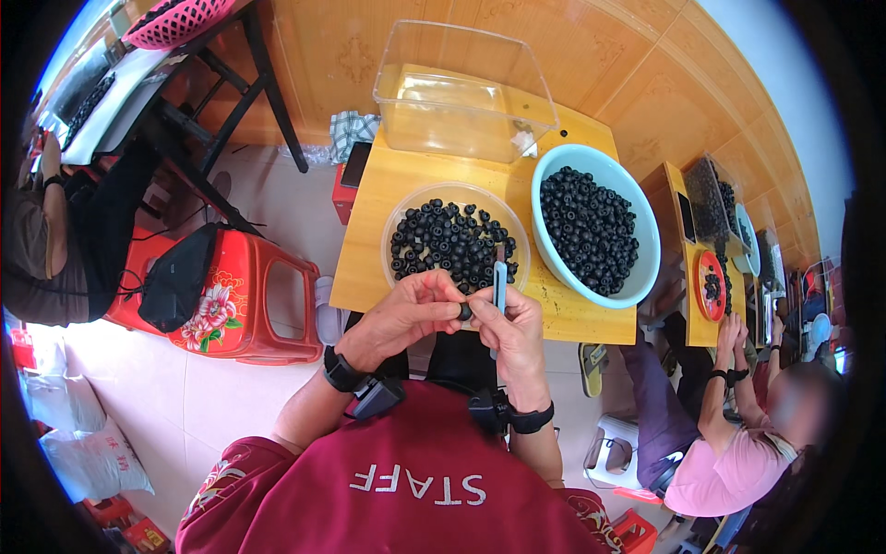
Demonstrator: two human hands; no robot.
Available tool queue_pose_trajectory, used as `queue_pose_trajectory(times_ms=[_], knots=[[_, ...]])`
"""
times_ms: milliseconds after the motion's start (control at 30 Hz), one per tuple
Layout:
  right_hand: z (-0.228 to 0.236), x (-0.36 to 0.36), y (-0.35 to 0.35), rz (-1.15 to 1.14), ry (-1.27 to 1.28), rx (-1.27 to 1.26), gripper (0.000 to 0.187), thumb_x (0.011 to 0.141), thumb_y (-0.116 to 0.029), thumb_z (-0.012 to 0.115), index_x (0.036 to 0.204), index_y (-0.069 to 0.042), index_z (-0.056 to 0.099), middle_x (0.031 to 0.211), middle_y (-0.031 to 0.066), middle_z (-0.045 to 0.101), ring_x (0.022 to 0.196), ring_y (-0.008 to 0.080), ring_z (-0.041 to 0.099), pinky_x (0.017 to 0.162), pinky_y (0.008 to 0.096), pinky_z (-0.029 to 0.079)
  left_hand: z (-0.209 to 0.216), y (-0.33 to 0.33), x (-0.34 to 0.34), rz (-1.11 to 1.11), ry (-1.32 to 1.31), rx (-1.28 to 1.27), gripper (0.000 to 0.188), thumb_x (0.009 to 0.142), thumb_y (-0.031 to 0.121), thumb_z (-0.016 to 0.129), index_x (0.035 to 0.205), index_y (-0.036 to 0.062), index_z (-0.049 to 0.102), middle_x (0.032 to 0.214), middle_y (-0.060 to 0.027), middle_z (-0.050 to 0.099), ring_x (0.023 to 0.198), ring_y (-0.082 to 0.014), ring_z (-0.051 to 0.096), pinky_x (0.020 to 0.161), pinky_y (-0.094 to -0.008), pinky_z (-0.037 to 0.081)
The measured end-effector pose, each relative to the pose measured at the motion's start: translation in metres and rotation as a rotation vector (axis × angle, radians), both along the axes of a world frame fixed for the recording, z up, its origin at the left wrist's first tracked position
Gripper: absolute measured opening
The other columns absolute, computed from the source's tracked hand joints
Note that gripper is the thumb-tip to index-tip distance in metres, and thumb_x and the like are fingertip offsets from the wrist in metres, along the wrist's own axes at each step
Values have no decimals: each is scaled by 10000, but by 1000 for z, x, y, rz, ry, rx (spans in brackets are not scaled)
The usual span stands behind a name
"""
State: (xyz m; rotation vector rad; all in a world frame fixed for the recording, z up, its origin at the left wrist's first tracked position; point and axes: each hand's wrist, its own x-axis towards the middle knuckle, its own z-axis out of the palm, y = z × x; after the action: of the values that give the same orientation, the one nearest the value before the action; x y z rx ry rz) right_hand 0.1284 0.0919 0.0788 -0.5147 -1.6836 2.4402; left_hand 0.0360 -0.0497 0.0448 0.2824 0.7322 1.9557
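Between the fingertips of my left hand point(420, 312) is a small round black part point(464, 311), pinched at the near edge of a shallow clear bowl point(391, 220). My right hand point(519, 334) is closed around a slim, knife-like tool with a light blue handle point(499, 284), its narrow dark end pointing away from me. The right fingertips also meet the black part; whether they grip it is hard to see. Loose black parts point(448, 235) of the same sort, several with holes, lie in the clear bowl just beyond my hands.
Right of the clear bowl, a pale blue basin point(650, 268) holds a heap of black parts. A clear plastic bin point(461, 138) stands at the back of the yellow table point(369, 268). A red stool point(249, 309) is at left. Co-workers sit on both sides, one in a pink top point(729, 475).
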Motion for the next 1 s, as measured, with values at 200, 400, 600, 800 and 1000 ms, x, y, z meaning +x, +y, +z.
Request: queue_pose_trajectory(times_ms=[200, 400, 600, 800, 1000], knots=[[3, 1, -4, 8, -2, 58, 84, 807, -45, 642, 881, -14, 616, 647, -36, 549, 496, 1, 414, 432, 158, 301, -2, 3, -1, 13, -31, 15, 125, 811, 57, 647, 904, 58, 564, 838, -27, 613, 731, -110, 620, 679, -225, 524], [-9, 3, -6, -12, 50, 301, 120, 776, 15, 647, 882, -7, 593, 713, -22, 560, 631, 22, 488, 567, 158, 377, -11, 4, 3, 46, -16, -100, 121, 816, 92, 650, 898, 37, 580, 826, -42, 623, 724, -105, 619, 676, -225, 526], [-24, 5, 32, 14, -194, 562, 101, 739, -4, 614, 830, -41, 593, 730, -13, 575, 673, 54, 509, 622, 220, 417, -35, 1, -2, 172, 400, -407, 102, 805, 61, 631, 887, 18, 590, 769, -23, 616, 683, -89, 597, 644, -226, 500], [12, -5, 127, -611, 109, 877, 241, 798, -56, 630, 1026, -32, 554, 804, -3, 562, 713, 63, 510, 617, 204, 418, -37, -12, -38, 427, 800, -696, 93, 769, 7, 615, 858, -18, 610, 719, -25, 610, 651, -77, 571, 616, -227, 476], [-30, 3, 126, -655, 3, 1169, 216, 755, -62, 659, 952, 1, 598, 796, 61, 573, 687, 149, 533, 607, 281, 429, -51, 21, -52, 428, 1141, -729, 202, 735, -4, 614, 936, 8, 606, 858, -57, 602, 768, -154, 593, 694, -287, 477]])
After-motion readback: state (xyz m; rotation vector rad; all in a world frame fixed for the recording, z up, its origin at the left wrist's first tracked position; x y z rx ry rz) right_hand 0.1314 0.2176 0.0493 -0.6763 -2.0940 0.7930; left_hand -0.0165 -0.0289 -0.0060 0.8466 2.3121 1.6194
